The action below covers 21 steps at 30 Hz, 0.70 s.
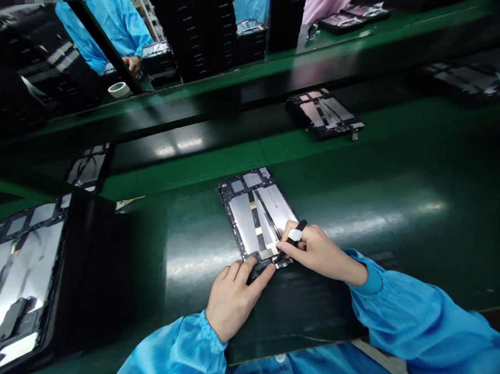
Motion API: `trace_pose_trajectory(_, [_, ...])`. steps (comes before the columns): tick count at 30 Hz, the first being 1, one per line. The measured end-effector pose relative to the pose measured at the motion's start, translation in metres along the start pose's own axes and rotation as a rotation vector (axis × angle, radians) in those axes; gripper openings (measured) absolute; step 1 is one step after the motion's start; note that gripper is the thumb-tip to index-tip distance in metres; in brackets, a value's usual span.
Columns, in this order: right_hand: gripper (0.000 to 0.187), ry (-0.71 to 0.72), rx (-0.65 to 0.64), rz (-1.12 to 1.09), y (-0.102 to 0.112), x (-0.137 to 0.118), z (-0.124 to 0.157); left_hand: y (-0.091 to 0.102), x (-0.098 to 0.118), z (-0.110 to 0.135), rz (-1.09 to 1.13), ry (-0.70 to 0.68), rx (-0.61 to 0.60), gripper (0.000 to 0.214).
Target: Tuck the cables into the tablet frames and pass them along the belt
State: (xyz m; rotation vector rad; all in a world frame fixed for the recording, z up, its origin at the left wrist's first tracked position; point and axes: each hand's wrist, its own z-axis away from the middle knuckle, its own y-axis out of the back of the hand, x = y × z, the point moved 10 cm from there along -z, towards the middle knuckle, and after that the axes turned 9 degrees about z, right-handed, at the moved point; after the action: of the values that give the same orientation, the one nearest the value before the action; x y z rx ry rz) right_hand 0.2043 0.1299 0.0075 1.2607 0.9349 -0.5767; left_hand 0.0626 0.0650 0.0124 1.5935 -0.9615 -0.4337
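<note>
An opened tablet (262, 214) lies on the green bench, its silver battery plates, dark flat cables and black frame exposed. My left hand (235, 295) rests on the near left corner of the tablet, fingers spread and thumb stretched along the near edge. In my right hand (315, 250), closed in a pinch, is a pair of black tweezers (295, 235) with a white band. Their tip points down at the tablet's near edge, close to my left thumb. The fingers partly cover the tablet's near right part.
A stack topped by another opened tablet (22, 268) stands at the left. More opened tablets (324, 115) sit on the lane behind. A raised green ledge (210, 88) runs across, bearing a tape roll (119, 90) and black tray stacks (198, 32). Co-workers in blue and pink sleeves are beyond.
</note>
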Motion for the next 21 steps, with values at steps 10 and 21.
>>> trace_pose_trajectory(10, [0.044, -0.172, 0.500, -0.417, 0.030, 0.062, -0.010, 0.017, 0.017, -0.016, 0.058, -0.172, 0.183, 0.023])
trace_pose_trajectory(21, [0.066, -0.174, 0.728, -0.275, 0.146, 0.132, -0.064, 0.035, -0.203, -0.118, -0.287, 0.277, 0.327, 0.036])
